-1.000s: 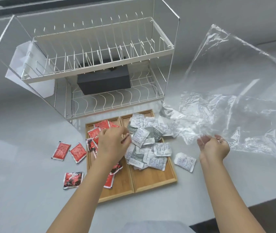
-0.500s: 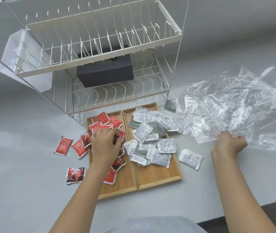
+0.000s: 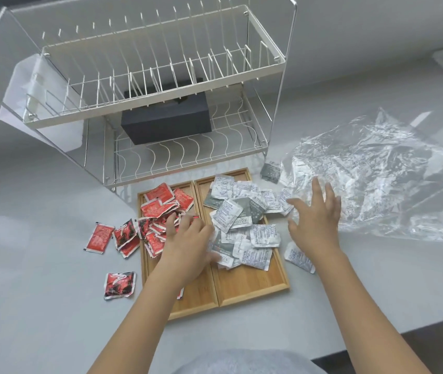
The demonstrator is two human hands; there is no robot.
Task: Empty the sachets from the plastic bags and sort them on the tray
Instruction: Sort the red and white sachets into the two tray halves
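Hands first: the left hand [image 3: 188,240] lies palm-down on the red sachets [image 3: 161,209], fingers curled into the pile; whether it grips any, I cannot tell. The right hand [image 3: 315,211] hovers spread and released, holding nothing, just beside the crumpled plastic bag [image 3: 377,168]. White sachets [image 3: 244,222] fill the right compartment of the wooden tray [image 3: 252,287], red ones the left. 4 red packets and 2 pale ones lie off the tray on the grey surface [image 3: 39,306]. Behind stands a wire dish rack [image 3: 161,71].
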